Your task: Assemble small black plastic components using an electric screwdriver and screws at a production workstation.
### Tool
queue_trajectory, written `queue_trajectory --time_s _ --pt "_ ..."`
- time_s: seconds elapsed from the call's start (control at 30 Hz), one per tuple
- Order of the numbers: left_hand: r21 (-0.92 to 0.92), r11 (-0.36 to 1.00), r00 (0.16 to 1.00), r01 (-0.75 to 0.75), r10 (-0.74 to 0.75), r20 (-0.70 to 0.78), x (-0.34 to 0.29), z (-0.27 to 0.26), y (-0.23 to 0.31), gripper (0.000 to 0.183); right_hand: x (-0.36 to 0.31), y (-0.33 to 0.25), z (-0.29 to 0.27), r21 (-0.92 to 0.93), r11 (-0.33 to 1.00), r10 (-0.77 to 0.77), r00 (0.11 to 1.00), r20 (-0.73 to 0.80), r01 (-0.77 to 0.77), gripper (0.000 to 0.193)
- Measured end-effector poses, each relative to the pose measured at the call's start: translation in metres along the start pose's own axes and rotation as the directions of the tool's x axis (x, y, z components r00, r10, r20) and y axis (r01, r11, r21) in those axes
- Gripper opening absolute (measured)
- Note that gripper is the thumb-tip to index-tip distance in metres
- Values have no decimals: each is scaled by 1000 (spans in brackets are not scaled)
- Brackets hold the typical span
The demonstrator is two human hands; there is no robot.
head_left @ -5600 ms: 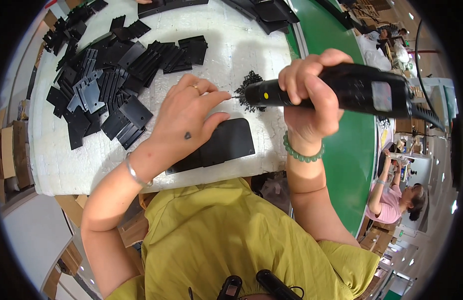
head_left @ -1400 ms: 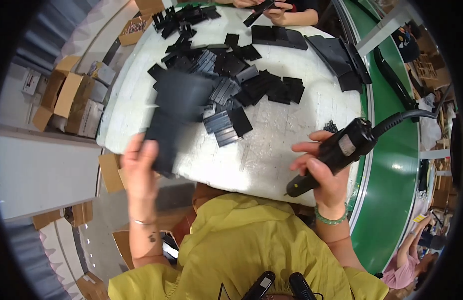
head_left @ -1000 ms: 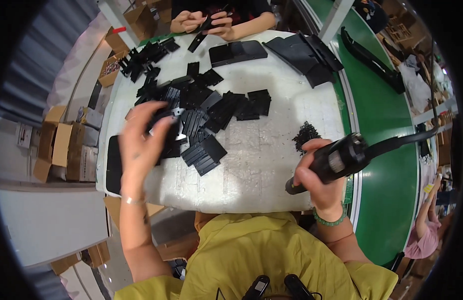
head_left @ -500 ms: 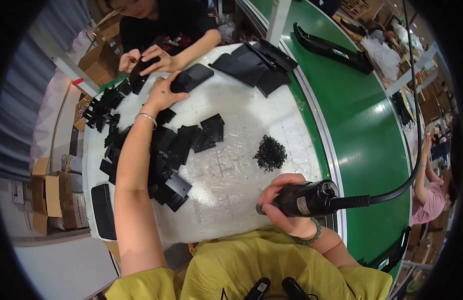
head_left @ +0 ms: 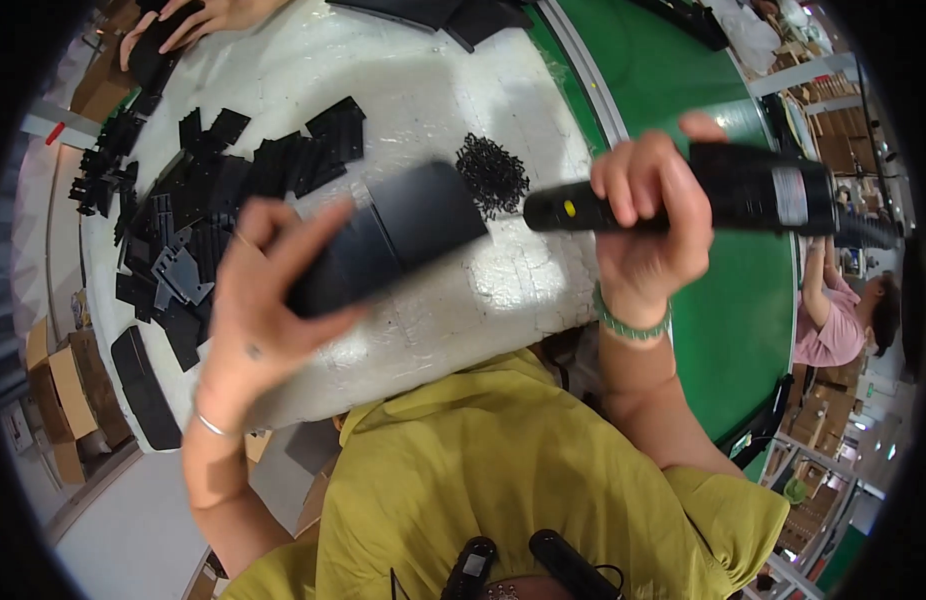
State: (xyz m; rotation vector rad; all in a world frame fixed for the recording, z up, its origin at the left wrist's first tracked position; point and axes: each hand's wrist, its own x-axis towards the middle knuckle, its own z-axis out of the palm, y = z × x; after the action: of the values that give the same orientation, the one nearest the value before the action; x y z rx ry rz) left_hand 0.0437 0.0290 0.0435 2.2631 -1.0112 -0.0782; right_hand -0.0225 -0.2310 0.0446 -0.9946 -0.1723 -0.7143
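My left hand (head_left: 268, 290) is closed around one end of a flat black plastic panel (head_left: 413, 225) with rounded corners, smeared a little by motion and held above the white-covered table (head_left: 438, 330). A seam runs across the panel. My right hand (head_left: 653, 200) grips a black corded electric screwdriver (head_left: 753, 190), held nearly level over the table's right edge with its cord end to the right. The screwdriver's front end points left, close to a heap of small black screws (head_left: 491, 175). Its bit cannot be made out.
Many black plastic pieces (head_left: 223, 180) lie heaped on the table's left side, beside another long panel (head_left: 145, 390). Larger dark panels (head_left: 473, 22) rest at the far edge. A co-worker's hands (head_left: 208, 18) hold a black part at far left. A green conveyor belt (head_left: 738, 310) runs along the right.
My left hand has come back from the far side with the black panel. My right hand has lifted and turned the electric screwdriver, farther from my body. The view has shifted too.
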Motion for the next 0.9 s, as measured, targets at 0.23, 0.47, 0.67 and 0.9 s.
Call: queue_trajectory --time_s 0.23,0.47,0.67,0.9 --pt "-109 975 964 196 -171 206 -50 53 17 71 9 17 10 -252 963 93 996 -9 -93 30" --pt "-98 995 998 -31 36 47 -18 38 20 70 2 22 -8 -275 957 79 996 -47 -89 31" --pt "-180 963 980 -200 194 -54 43 71 18 31 4 7 -6 -141 989 29 999 -23 -32 32" --pt "-144 919 930 -368 363 -56 80 111 7 17 7 -11 0 -86 995 -47 998 37 50 36"
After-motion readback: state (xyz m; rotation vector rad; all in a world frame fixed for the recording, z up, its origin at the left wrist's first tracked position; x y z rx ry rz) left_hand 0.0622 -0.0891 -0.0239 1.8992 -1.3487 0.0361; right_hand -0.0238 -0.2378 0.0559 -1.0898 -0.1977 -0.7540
